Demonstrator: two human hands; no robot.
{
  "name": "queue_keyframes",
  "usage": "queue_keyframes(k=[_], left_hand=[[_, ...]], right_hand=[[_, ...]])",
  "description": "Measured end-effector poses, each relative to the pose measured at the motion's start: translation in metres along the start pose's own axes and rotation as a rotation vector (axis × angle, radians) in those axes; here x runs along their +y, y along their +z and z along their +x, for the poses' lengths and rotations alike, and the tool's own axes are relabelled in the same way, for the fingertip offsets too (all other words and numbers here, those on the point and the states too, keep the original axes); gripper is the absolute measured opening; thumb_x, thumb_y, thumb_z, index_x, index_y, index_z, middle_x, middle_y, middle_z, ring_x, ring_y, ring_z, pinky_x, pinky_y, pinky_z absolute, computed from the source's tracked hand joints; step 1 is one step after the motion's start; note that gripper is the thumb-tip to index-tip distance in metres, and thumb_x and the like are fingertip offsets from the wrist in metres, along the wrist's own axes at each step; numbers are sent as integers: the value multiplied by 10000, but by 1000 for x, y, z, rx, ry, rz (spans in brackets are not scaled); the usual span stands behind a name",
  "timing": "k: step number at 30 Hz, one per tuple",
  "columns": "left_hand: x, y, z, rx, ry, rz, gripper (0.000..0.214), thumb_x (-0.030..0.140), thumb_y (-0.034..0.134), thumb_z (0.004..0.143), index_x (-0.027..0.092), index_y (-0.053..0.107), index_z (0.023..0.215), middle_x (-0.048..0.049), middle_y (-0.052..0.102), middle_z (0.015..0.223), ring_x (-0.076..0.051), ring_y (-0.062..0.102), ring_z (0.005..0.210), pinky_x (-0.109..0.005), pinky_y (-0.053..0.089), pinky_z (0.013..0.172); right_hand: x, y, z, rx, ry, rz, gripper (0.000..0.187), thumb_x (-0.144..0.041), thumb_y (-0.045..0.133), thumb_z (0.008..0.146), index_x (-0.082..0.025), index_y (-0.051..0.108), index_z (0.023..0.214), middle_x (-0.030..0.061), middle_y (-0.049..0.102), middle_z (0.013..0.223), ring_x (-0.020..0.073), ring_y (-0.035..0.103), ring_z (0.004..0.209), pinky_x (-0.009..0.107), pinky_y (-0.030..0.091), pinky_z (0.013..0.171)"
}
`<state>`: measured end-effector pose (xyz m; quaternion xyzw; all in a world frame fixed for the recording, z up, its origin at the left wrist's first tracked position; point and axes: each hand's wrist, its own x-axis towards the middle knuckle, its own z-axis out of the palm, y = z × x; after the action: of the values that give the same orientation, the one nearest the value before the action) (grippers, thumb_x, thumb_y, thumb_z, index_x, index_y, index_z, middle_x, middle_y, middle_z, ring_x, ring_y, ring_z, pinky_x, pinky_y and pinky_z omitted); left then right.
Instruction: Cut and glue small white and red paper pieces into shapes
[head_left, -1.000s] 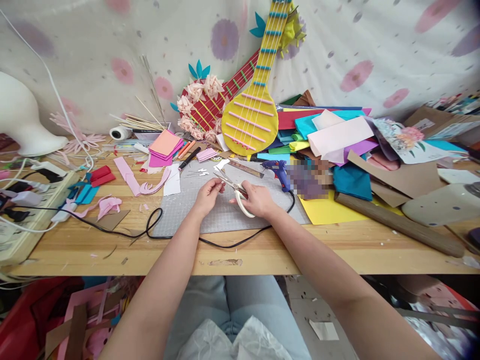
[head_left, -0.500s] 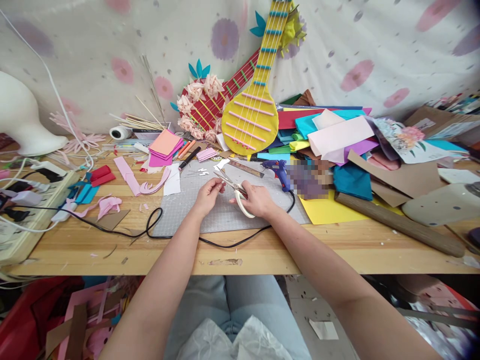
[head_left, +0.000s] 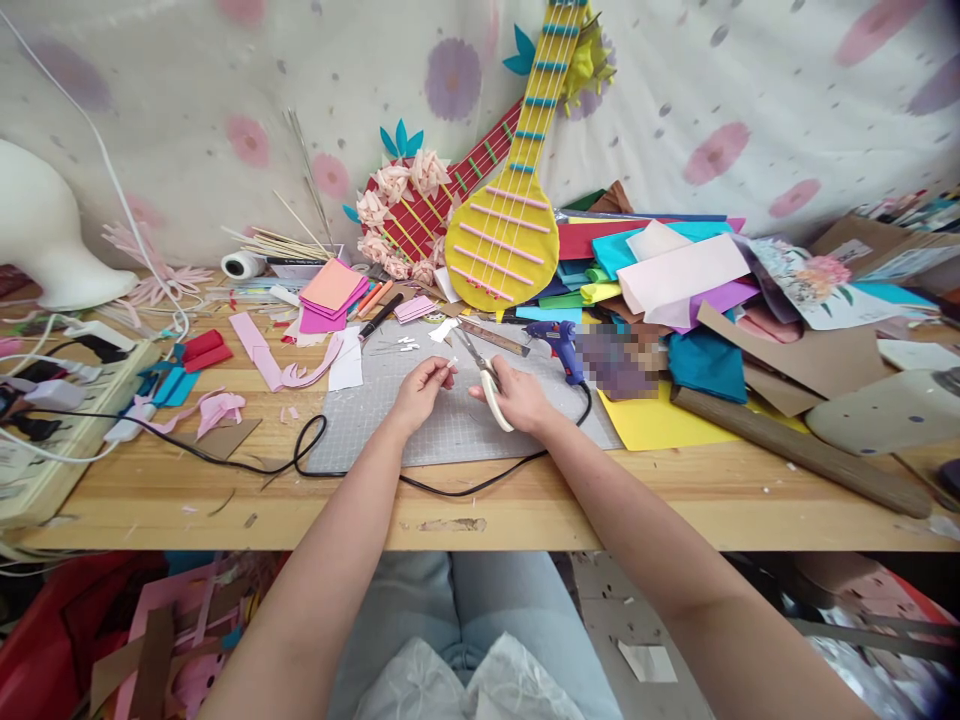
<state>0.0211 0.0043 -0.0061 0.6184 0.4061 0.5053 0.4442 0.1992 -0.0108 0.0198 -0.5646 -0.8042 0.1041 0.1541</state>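
Note:
My right hand [head_left: 519,397] grips white-handled scissors [head_left: 492,394], their metal blades pointing up and left over the grey cutting mat [head_left: 360,425]. To the left, my left hand [head_left: 420,392] pinches a tiny white piece [head_left: 453,362] between thumb and fingertips. The blades stand just right of that piece, apart from it. Beyond my left hand, several small white scraps [head_left: 407,344] lie on the mat beside a larger white cut piece [head_left: 444,329]. A ruler [head_left: 495,337] lies behind the scissors.
A blue glue gun [head_left: 562,350] stands right of the mat; a black cord [head_left: 450,490] crosses the front. A yellow lute-shaped craft [head_left: 502,245] leans at the back. Coloured sheets [head_left: 682,270] pile up at right, near a brown rod [head_left: 795,450]. A power strip [head_left: 82,430] sits left.
The scissors have swung right and more upright, away from my left hand's fingertips, and the white piece there now shows. My left hand has hardly moved.

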Motion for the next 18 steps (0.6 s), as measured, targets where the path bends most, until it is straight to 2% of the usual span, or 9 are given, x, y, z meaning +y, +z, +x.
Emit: queue_keyframes(k=[3, 6, 11, 18], left_hand=[[2, 0, 0, -20, -3, -2, 204, 365, 523, 774, 170, 580, 771, 15, 529, 634, -95, 501, 637, -242, 420, 674], [2, 0, -1, -40, -2, 15, 220, 381, 522, 775, 171, 588, 776, 17, 516, 617, -95, 491, 627, -239, 414, 661], [1, 1, -1, -38, 8, 27, 229, 390, 520, 773, 169, 571, 742, 19, 501, 603, -94, 475, 609, -233, 401, 631], [0, 1, 0, -43, 27, 66, 215, 371, 515, 775, 175, 557, 698, 13, 497, 593, -106, 474, 609, -246, 404, 639]], right_hand=[[6, -4, 0, -35, -24, 64, 324, -502, 375, 833, -192, 416, 915, 26, 612, 787, 158, 554, 667, 231, 292, 537], [9, -5, 0, -53, -73, 36, 315, -491, 422, 813, -189, 428, 904, 33, 605, 807, 158, 546, 686, 233, 302, 556], [7, -5, -1, -45, -118, -12, 380, -542, 479, 770, -179, 450, 879, 53, 600, 815, 167, 541, 729, 248, 303, 599], [2, -6, -1, -31, -119, -56, 434, -593, 466, 759, -179, 461, 890, 54, 613, 798, 165, 548, 714, 250, 296, 599]])
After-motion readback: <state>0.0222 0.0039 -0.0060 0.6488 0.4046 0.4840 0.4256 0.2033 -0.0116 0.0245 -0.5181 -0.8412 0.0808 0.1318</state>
